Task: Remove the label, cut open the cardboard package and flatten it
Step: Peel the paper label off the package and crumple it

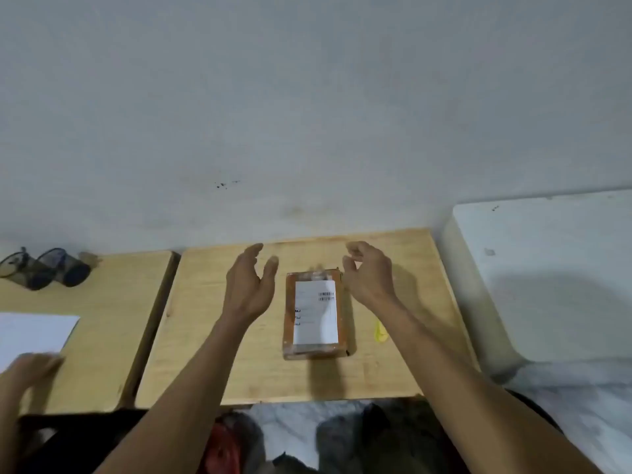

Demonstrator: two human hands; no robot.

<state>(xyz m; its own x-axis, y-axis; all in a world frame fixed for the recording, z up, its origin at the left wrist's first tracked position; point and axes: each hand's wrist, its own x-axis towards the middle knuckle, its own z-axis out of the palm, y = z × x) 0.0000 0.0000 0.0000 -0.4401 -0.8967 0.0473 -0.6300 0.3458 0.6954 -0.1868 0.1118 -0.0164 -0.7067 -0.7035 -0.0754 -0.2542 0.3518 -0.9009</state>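
While both hands hover over the wooden worktop (239, 364), the cardboard package (314, 314) just sits flat in the middle of it, long side running away from the person. Its white label (316, 313) is on the top face, covering most of it, with a barcode near the far right corner, and there's shiny clear tape over the whole thing.

Left hand (249, 285) is to the left of the package, fingers spread open and pointing away, not touching anything. Right hand (367, 273) is up by the far right corner of the package, fingers loosely curled but apart, nothing held. Can't tell for sure if it grazes the box edge, looks just beside it.

A small yellow thing (379, 331) lies on the worktop right of the package, partly hidden by the right forearm, too blurry to identify. Over on the next worktop to the left there's a pair of dark mesh cups (44, 268) lying on their sides, a white sheet of paper (32, 333), and somebody else's hand (32, 369) at the near edge of that paper.
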